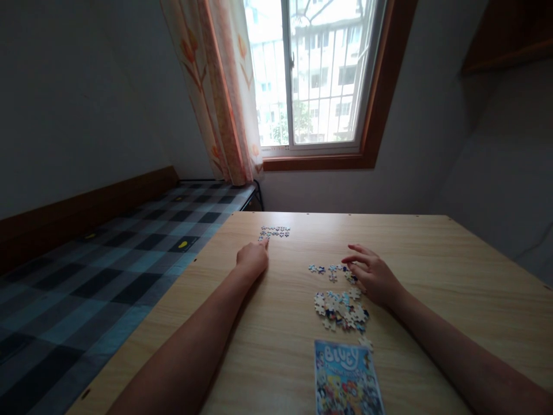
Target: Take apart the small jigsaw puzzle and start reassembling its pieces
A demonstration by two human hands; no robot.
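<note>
My left hand [253,256] reaches to the far left of the table, its fingers curled and the index finger extended down. The fingertips press on a small jigsaw piece [261,238] at the near edge of short rows of jigsaw pieces [275,231]. Over on the right, my right hand [367,271] hovers with fingers apart, holding nothing. Beneath and beside its fingertips lie several loose jigsaw pieces [332,268]. Nearer to me is a heap of jigsaw pieces [341,311], many with their pale backs up.
A colourful card marked "Bluey" [348,377] lies at the near edge of view, with a single piece touching its top right. The wooden table [276,323] adjoins a bed with a checked cover [142,282] on the left. A window and curtain [224,92] are behind.
</note>
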